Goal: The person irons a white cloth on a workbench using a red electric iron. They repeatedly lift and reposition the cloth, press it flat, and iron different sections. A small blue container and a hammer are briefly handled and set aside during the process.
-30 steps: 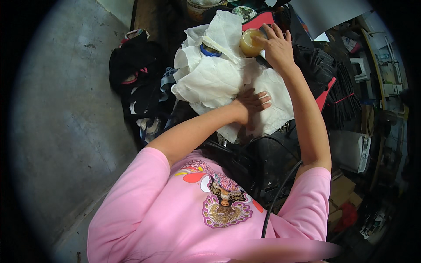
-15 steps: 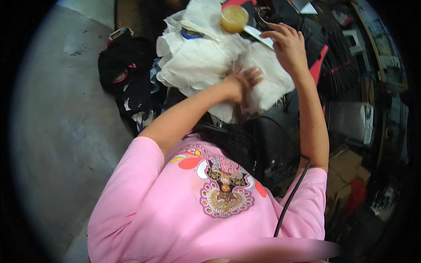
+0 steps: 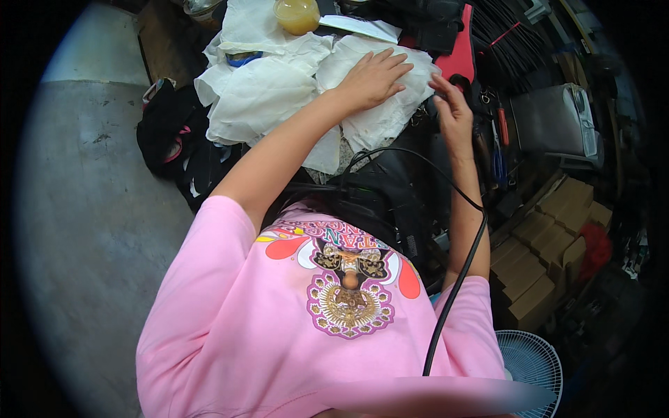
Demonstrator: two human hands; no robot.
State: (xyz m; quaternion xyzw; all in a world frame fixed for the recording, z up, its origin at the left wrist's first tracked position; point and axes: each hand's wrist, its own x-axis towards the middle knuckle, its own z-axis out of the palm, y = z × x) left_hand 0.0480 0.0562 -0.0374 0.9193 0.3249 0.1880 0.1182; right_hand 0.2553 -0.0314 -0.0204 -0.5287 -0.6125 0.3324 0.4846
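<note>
White thin sheets [image 3: 261, 94], cloth or soft paper, lie spread over the worktable. My left hand [image 3: 376, 78] rests palm down on the right-hand sheet [image 3: 373, 129], fingers stretched out. Just beyond that sheet's right edge is my right hand [image 3: 454, 111], its fingers loosely bent and apart, with nothing visible between them. At the far side sits a round container of yellow stuff [image 3: 297, 17]. A blue-rimmed round object [image 3: 244, 59] shows between the sheets on the left. Behind my left hand lies a flat white paper [image 3: 362, 28].
To the right are a red flat piece [image 3: 460, 52], a red-handled tool [image 3: 502, 125], a grey case [image 3: 550, 122] and cardboard boxes [image 3: 543, 244]. A fan [image 3: 533, 366] stands at lower right. Dark clothing [image 3: 174, 132] hangs at left. A black cable [image 3: 453, 306] crosses my right arm.
My left hand has slid away from me onto the right-hand sheet and flattened. My right hand has come nearer, from above the sheet's far side to its right edge. The view has shifted.
</note>
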